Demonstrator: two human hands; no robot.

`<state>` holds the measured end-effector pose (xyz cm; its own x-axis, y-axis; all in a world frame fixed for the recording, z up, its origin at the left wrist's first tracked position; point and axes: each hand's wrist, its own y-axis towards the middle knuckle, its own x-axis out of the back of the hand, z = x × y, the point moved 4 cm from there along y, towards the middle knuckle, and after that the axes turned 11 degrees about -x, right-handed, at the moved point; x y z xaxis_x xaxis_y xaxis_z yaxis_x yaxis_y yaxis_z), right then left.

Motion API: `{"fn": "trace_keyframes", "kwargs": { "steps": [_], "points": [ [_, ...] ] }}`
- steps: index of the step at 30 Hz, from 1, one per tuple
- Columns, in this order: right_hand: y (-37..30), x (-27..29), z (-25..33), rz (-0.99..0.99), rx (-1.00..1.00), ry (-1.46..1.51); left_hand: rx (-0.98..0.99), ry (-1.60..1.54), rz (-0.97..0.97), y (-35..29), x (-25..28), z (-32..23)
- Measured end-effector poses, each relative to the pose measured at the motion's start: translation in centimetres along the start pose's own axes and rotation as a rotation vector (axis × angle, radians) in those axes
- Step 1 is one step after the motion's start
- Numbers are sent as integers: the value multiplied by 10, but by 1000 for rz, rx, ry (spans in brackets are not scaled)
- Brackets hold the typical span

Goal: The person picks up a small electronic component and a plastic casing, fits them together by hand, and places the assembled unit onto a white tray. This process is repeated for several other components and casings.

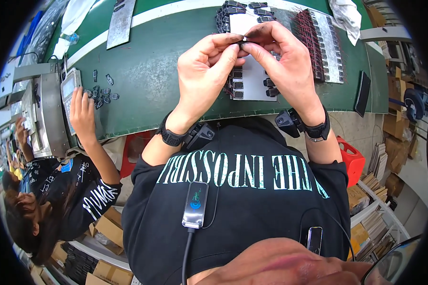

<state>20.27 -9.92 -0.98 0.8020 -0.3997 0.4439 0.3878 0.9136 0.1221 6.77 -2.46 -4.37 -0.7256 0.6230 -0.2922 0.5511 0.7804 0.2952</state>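
At upper centre, your left hand [199,71] and right hand [290,66] pinch a small black part [243,42], apparently adjusting it; the next move likely calls for fine control.

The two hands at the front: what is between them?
In the head view, a small dark piece, mostly hidden, is pinched between the left hand and right hand.

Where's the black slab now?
In the head view, the black slab lies on the green table, toward its right end, right of the part-lined metal plate.
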Motion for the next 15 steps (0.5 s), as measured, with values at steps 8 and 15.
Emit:
{"fn": "trace_keyframes", "kwargs": {
  "steps": [8, 15],
  "points": [
    [5, -2, -5, 191, -185, 399, 86, -86, -27, 2, 5, 0],
    [6, -4, -10, 191, -190, 285, 49, 67, -4, -5, 2, 0]
  ]
}}
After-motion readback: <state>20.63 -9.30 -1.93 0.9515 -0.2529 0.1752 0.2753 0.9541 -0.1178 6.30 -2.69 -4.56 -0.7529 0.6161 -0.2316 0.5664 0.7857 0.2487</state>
